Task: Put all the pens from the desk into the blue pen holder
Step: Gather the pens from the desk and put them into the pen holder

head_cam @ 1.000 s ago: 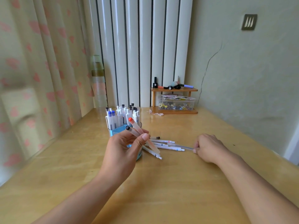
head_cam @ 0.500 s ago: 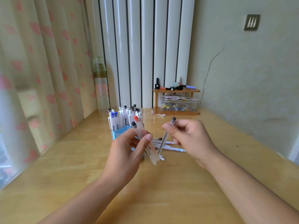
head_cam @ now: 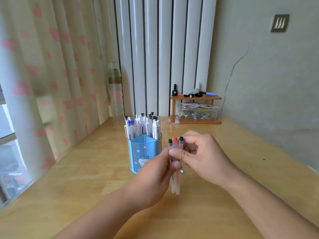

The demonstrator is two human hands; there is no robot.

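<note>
And there it is: the third pen joins the bundle! A moment ago the right hand [head_cam: 205, 157] was carrying a single black-capped pen in from the right side of the desk [head_cam: 72, 178]; now that pen stands upright beside the two the left hand [head_cam: 151, 180] was already gripping. So three pens [head_cam: 175, 152], caps up (black, red, black), are pressed side by side in front of the camera, near and just right of the blue pen holder [head_cam: 144, 152].

The hands are together now, not apart as they were a second back. The left hand's thumb and fingers wrap round the middle of the bundle; the right hand's curled fingertips pinch the newest pen near its cap, steadying it against the others. Whether the right hand is about to let go, I cannot tell.

What of the loose pens that were lying on the desk behind the hands? They are hidden by the hands in this view, apart from one small white tip peeping out just below the right hand's fingers, so some probably remain to be picked up.

The holder itself is crowded with white pens in its far compartments, while the near one looks free. My read: gathering is going well, and the bundle wants dropping in there next.
</note>
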